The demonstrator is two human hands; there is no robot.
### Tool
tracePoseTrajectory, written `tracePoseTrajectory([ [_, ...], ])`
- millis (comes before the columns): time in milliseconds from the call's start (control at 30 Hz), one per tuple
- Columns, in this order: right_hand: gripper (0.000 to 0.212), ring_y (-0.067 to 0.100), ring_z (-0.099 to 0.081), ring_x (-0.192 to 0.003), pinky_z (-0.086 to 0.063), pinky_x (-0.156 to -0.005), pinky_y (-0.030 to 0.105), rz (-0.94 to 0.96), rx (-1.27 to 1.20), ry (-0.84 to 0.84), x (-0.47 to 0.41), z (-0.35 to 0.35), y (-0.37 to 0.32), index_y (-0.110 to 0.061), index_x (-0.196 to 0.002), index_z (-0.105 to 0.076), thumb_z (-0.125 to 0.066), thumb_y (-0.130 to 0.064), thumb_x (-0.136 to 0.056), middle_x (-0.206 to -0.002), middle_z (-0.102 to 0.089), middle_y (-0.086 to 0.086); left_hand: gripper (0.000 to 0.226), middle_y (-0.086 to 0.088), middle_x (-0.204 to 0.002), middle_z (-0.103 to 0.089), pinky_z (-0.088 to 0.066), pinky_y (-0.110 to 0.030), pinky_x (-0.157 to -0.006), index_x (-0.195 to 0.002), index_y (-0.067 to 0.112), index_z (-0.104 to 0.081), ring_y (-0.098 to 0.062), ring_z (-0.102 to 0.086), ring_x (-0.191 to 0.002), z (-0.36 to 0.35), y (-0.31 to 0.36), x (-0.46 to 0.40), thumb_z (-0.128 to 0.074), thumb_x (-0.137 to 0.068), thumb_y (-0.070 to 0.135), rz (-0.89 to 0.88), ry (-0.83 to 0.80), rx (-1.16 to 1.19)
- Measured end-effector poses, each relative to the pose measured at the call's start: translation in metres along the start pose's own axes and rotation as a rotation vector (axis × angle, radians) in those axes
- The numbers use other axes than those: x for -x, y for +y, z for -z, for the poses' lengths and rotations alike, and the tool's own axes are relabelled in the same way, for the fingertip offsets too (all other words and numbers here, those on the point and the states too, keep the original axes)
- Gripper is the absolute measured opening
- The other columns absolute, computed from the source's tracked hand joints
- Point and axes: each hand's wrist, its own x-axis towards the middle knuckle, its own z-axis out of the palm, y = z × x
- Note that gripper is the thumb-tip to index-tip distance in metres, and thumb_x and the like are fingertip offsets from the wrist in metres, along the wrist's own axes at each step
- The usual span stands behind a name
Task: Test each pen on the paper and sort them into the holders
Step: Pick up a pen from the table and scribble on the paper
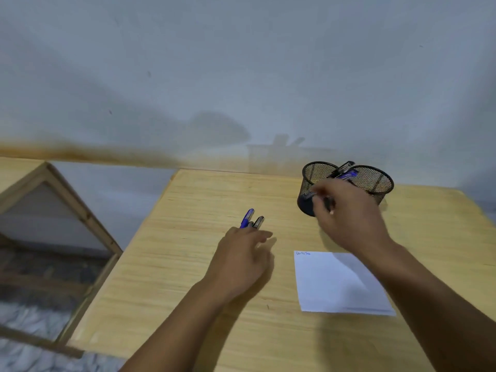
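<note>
Two pens [251, 219] lie on the table [166, 264] under the left hand's [243, 260] loosely curled fingertips, likely queued for testing on the paper [330, 288], while the right hand [349, 213] pinches a blurred pen-like object beside the mesh holders [349, 183], probably sorting it.
</note>
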Motion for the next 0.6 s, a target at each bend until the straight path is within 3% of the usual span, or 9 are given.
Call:
tracePoseTrajectory([
  [67,0.023,0.014,-0.064,-0.089,-0.052,-0.075,0.031,0.023,0.000,-0.184,0.008,-0.021,-0.008,-0.027,-0.107,-0.067,-0.059,-0.023,-0.086,-0.099,-0.070,-0.010,0.038,0.016,-0.124,-0.059,-0.043,-0.032,-0.092,-0.128,0.035,-0.058,-0.018,-0.048,-0.108,0.011,-0.007,0.016,-0.055,-0.091,0.033,-0.034,-0.049,-0.141],
  [167,0.035,0.014,-0.060,-0.105,-0.052,-0.086,0.033,-0.003,0.014,-0.416,0.013,-0.050,-0.019,-0.026,-0.125,-0.061,-0.056,-0.022,-0.090,-0.121,-0.064,-0.007,0.049,0.014,-0.128,-0.053,-0.042,-0.034,-0.094,-0.138,0.036,-0.047,-0.018,-0.043,-0.110,0.025,-0.016,0.032,-0.053,-0.089,0.039,-0.082,-0.123,-0.292],
  [333,0.066,0.025,-0.037,-0.132,-0.040,-0.105,0.041,0.018,0.141,-0.620,0.003,-0.083,-0.035,-0.026,-0.143,-0.045,-0.047,0.000,-0.081,-0.148,-0.044,-0.004,0.056,0.011,-0.139,-0.046,-0.040,-0.034,-0.097,-0.143,0.032,-0.043,-0.018,-0.037,-0.119,0.037,-0.034,0.041,-0.050,-0.088,0.030,-0.150,-0.142,-0.361],
  [433,0.059,0.027,-0.043,-0.124,-0.043,-0.094,0.040,0.062,0.223,-0.615,0.000,-0.097,-0.039,-0.027,-0.136,-0.051,-0.045,0.000,-0.084,-0.137,-0.053,-0.002,0.053,0.011,-0.136,-0.050,-0.041,-0.034,-0.091,-0.137,0.033,-0.049,-0.019,-0.040,-0.114,0.036,-0.038,0.038,-0.057,-0.086,0.024,-0.193,-0.136,-0.418],
  [600,0.023,0.024,-0.055,-0.102,-0.050,-0.081,0.038,0.018,0.127,-0.565,-0.005,-0.097,-0.032,-0.022,-0.107,-0.067,-0.058,-0.010,-0.090,-0.105,-0.060,0.002,0.037,0.015,-0.118,-0.064,-0.048,-0.035,-0.077,-0.119,0.034,-0.067,-0.017,-0.053,-0.099,0.037,-0.040,0.036,-0.072,-0.084,0.025,-0.291,-0.067,-0.451],
])
